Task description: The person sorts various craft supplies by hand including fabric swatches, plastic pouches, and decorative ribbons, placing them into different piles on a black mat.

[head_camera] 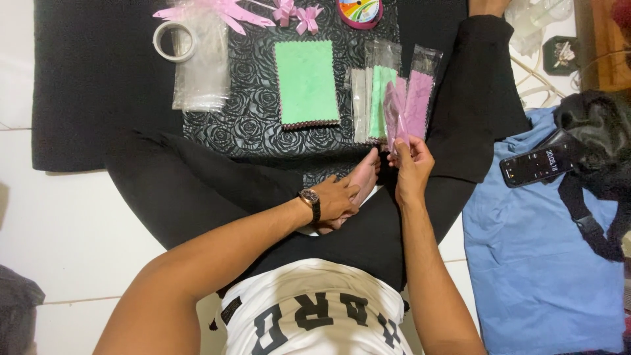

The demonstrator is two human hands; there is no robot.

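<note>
Green cloth (305, 81), tape roll (173, 41), bagged cloths (374, 92) on black mat (98, 79). Right hand (413, 164) pinches pink sleeve (396, 115) upright. Left hand (335, 198) lies loosely curled on foot (363, 179), holding nothing.

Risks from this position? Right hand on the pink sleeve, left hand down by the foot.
1. The right hand pinches the pink cloth in its clear sleeve by the bottom edge only; the left hand gives no support, so it may flop or slip.
2. Lifting it could drag the neighbouring packed cloths, which lie overlapped beside it.
3. The tape roll sits on loose clear bags that could slide.
</note>
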